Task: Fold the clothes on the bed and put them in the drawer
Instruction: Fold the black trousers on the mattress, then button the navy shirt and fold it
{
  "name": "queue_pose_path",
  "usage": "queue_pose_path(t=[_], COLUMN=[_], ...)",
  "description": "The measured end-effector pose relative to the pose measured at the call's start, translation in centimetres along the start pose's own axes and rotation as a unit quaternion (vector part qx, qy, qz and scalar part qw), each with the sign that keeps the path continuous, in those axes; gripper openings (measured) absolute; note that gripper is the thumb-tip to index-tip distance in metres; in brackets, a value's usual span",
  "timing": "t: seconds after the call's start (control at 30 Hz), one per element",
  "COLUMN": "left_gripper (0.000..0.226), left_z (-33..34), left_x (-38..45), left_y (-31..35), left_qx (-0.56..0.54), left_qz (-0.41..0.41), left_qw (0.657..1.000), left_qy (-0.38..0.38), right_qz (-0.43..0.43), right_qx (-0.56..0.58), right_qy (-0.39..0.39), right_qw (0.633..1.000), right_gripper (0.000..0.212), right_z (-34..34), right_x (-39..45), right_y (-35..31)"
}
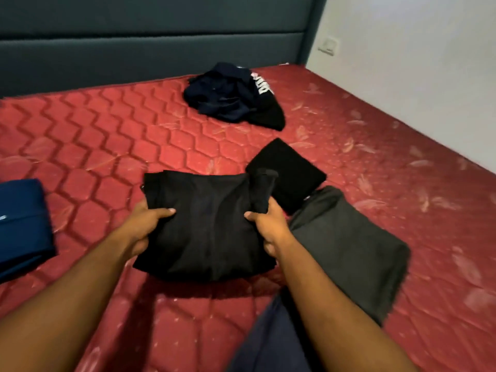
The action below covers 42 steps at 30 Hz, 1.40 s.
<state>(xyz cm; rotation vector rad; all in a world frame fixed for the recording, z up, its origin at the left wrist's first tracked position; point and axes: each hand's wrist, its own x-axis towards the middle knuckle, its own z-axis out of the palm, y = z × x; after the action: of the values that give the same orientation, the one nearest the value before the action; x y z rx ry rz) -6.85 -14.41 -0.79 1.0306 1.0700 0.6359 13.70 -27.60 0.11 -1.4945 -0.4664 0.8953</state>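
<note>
A folded black garment (209,224) hangs just above the red mattress (107,146), casting a shadow below it. My left hand (146,226) grips its left edge, thumb on top. My right hand (268,226) grips its right edge, thumb on top. A small folded black garment (292,170) lies just beyond on the right. A folded dark grey garment (354,248) lies to the right of my right arm. An unfolded heap of dark navy and black clothes (233,98) sits further back near the headboard.
A folded blue garment (21,224) lies at the left edge of view. The dark padded headboard (150,49) runs along the back, and a white wall (416,63) bounds the bed on the right. Dark fabric on my leg (271,342) shows at the bottom.
</note>
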Motion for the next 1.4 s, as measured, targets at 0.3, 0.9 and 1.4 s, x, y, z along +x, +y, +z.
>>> queue_pose_path(t=[0.3, 0.9, 1.4], left_gripper=[0.059, 0.066, 0.061], left_z=[24.2, 37.4, 32.9], left_x=[1.4, 4.3, 3.1], left_y=[3.4, -14.8, -13.4], left_qx=[0.103, 0.713, 0.729], left_qz=[0.128, 0.349, 0.284], left_qw=[0.964, 0.568, 0.591], left_qy=[-0.211, -0.215, -0.198], right_qz=[-0.093, -0.076, 0.072], right_qx=[0.131, -0.604, -0.662], right_qy=[0.217, 0.239, 0.074], right_qw=[0.963, 0.756, 0.743], right_gripper=[0.047, 0.066, 0.069], right_z=[-21.1, -29.9, -27.4], right_x=[-4.5, 1.5, 2.8], right_y=[-3.5, 8.8, 8.0])
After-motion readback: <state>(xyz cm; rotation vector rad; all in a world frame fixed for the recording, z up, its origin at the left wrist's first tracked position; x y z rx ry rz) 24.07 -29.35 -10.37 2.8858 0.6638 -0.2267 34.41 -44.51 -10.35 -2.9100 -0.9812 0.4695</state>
